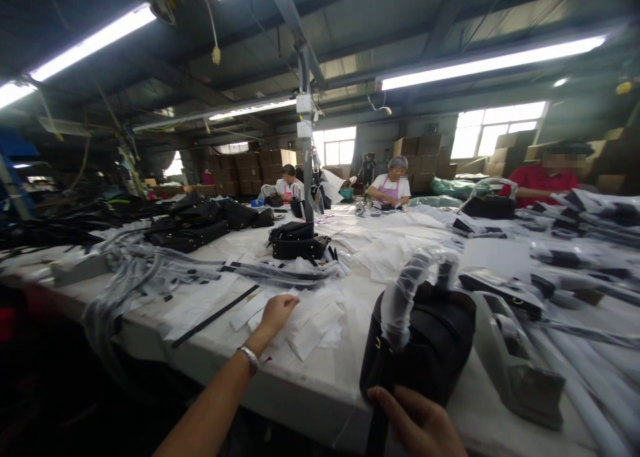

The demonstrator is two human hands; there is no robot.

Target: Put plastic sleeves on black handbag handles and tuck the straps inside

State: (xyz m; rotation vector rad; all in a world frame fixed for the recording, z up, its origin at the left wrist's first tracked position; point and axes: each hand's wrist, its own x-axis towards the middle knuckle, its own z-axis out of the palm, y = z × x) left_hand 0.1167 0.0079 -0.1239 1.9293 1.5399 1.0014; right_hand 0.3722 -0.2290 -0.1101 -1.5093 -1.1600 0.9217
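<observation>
My left hand [277, 313] reaches over loose white paper sheets [315, 330], its fingertips pinched together. Whether a thin sheet lies between them I cannot make out. At the table's front edge, my right hand [417, 417] pinches a black strap [379, 423] that hangs down in front of a black handbag [435, 340]. The bag stands upright, and its handle [400, 303] is wrapped in clear or whitish film. A small gold-coloured fitting shows on its side. My right fingers partly cover the bag's lower front.
A grey tape dispenser [525, 370] stands right of the bag. Wrapped handles [145, 263] spill over the table edge at left. More black bags [300, 243] sit around a post [306, 170]. Several people work across the table; one wears a red top [535, 180].
</observation>
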